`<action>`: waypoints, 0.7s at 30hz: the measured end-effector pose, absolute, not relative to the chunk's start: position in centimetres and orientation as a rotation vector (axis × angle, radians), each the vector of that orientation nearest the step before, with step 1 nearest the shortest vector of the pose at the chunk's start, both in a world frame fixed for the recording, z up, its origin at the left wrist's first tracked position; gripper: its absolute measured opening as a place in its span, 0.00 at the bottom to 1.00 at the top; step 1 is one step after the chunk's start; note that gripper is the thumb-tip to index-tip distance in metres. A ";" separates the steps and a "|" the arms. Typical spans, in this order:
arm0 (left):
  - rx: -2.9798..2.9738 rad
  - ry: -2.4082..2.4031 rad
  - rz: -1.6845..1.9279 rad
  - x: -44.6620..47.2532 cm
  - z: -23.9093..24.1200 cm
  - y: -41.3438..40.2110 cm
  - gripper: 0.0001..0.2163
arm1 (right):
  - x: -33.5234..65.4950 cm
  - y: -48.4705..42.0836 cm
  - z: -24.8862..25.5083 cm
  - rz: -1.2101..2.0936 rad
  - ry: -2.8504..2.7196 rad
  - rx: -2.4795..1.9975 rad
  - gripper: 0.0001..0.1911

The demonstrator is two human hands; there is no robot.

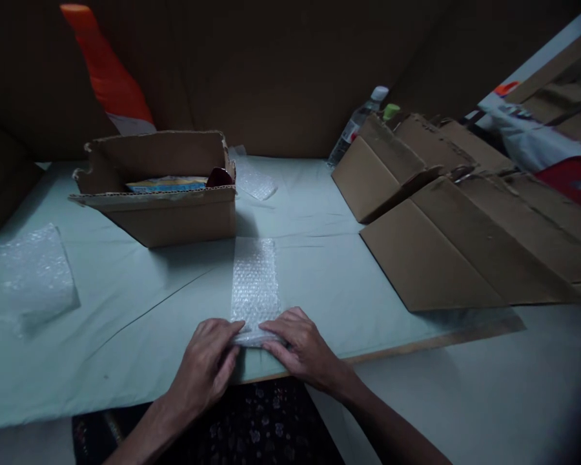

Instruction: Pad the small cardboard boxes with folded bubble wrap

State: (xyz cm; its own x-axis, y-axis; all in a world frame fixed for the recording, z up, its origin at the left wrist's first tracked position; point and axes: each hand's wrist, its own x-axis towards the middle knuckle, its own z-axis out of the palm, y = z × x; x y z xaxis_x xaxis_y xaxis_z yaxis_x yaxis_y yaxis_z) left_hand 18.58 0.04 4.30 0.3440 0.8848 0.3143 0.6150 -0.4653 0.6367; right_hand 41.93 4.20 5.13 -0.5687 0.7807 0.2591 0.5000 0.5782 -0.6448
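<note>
I see both hands low at the near edge of the desk (126, 310), which is covered in a pale green sheet. The left hand (208, 368) and the right hand (303, 352) meet at the near end of a strip of bubble wrap (254, 284) that lies flat and runs straight away from me toward the middle of the desk. The near end of the strip looks folded or rolled over, and both hands press on it: the fingers (232, 330) of the left hand lie curled over its left corner, the fingers of the right hand lie nearly flat over its right part. Neither hand is wide; each is closed down lightly on the wrap, thumbs hidden from me.

Just beyond the far end of the strip stands an open cardboard box (169, 210), its flaps ragged, with a blue and yellow packet (167, 185) and something dark red (219, 177) inside. A second piece of bubble wrap (36, 274) lies well apart on the far left of the desk, and a smaller clear piece (254, 181) sits behind the box. On the right, flattened cardboard sheets (465, 239) lie stacked and overlapping. Behind them a plastic bottle (356, 123) with a white cap stands near the back wall. An orange and white thing (109, 74) leans at the back left; I cannot tell what it is.
</note>
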 end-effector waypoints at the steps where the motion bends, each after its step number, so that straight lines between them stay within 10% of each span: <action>1: 2.173 1.339 0.896 18.5 4.3 0.0 0.18 | 42.0 4.1 5.3 0.681 -2.270 -1.042 0.10; 21: 2.236 1.547 0.877 18.7 4.1 1.9 0.16 | 42.0 4.2 6.1 0.459 -2.298 -1.101 0.13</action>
